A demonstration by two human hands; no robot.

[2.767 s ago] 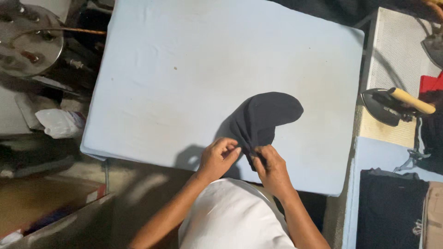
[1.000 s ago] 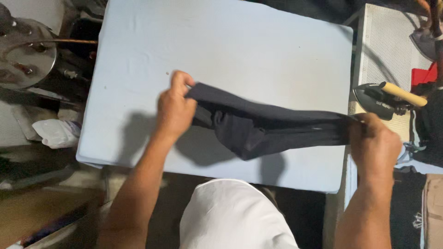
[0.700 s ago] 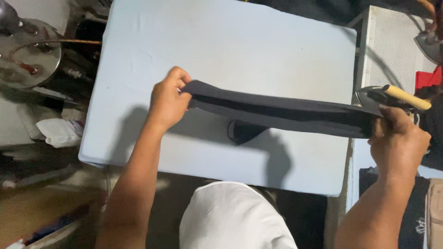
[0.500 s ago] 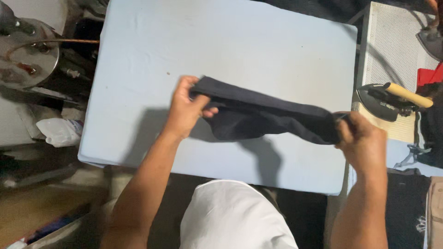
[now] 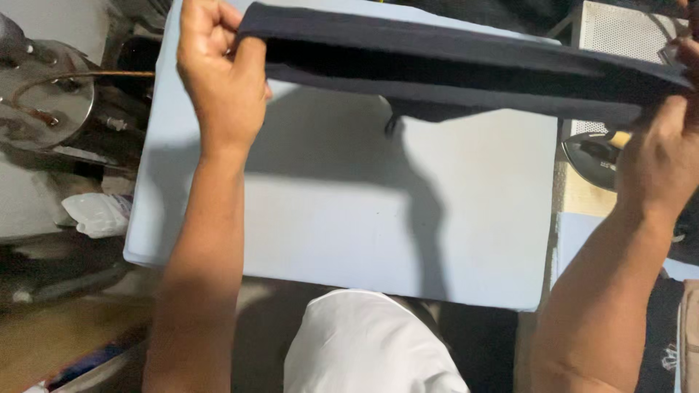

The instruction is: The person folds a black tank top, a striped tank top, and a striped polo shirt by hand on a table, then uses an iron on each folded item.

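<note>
1. Left hand: raised over the far left corner of the table, fist closed tight on the left end of the dark cloth, thumb side turned toward the cloth
2. Right hand: raised past the right edge of the table, fingers curled round the right end of the dark cloth; the fingertips are hidden behind the fabric
3. Dark cloth: a long navy band pulled taut between the two hands, held in the air above the far edge of the table and clear of its top; it runs almost level, slightly lower at the right; a small fold hangs from its lower edge near the middle
4. Table: pale blue padded top, with the shadows of the cloth and of the left arm falling across its middle
5. Iron: dark body, lying just beyond the right edge of the table, partly covered by the right hand
6. Metal pot: round, grey, off the left edge of the table, with a thin copper-coloured tube arching over it
7. White rag: crumpled, below the pot, near the left edge of the table
</note>
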